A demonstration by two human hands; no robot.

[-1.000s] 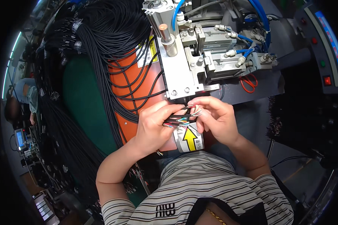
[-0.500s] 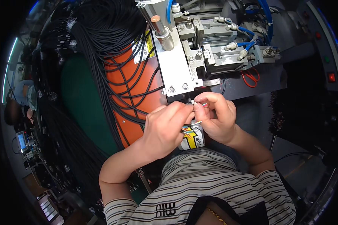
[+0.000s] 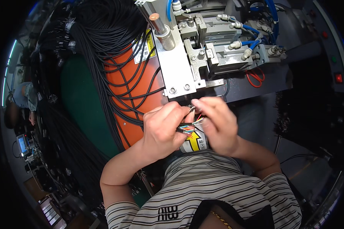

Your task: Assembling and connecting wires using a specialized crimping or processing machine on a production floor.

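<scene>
My left hand (image 3: 162, 129) is closed around the ends of several black cables, between the machine and my body. From its fingertips stick out stripped cable ends, with thin coloured wires (image 3: 187, 130) fanned out in blue, red, white and orange. Another bunch of fine wires (image 3: 198, 121), yellow, red and white, points toward my right hand. My right hand (image 3: 221, 126) is right beside these ends, slightly smeared by motion. Its index finger reaches to the left fingertips while its thumb is apart, lower down; no wire shows gripped between them.
A metal fixture (image 3: 176, 76) with pneumatic cylinders (image 3: 227, 59) and blue hoses stands just beyond my hands. Black cables (image 3: 103, 49) drape over an orange surface (image 3: 132, 82) at left. A yellow-and-white label (image 3: 195, 142) lies below my hands. A person (image 3: 25, 95) is at far left.
My right hand's thumb and index finger have come apart from their pinch at the wires. More of the black cable ends and coloured wires now shows at my left hand.
</scene>
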